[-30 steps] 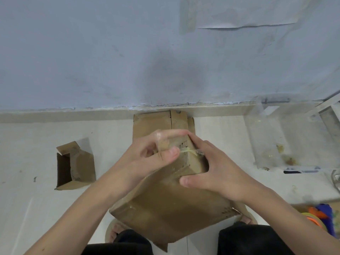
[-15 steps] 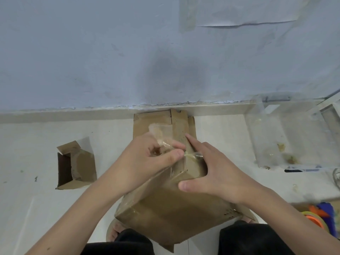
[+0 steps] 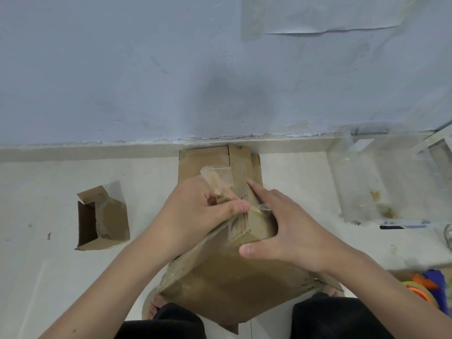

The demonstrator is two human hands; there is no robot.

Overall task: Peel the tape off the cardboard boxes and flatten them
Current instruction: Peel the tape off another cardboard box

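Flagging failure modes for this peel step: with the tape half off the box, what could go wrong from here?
1. The clear tape pinched by the left hand is already bunched and crinkled; it may tear or stick to itself, leaving a strip on the cardboard box.
2. The box sits tilted on the person's lap, steadied only by the right hand near its top edge; a harder pull could twist it loose.
3. Tape may lift the cardboard's surface layer.

Two hands [image 3: 195, 211] [image 3: 288, 231], three cardboard boxes [image 3: 232, 270] [image 3: 102, 217] [image 3: 208, 162], one peeled tape strip [image 3: 217, 179].
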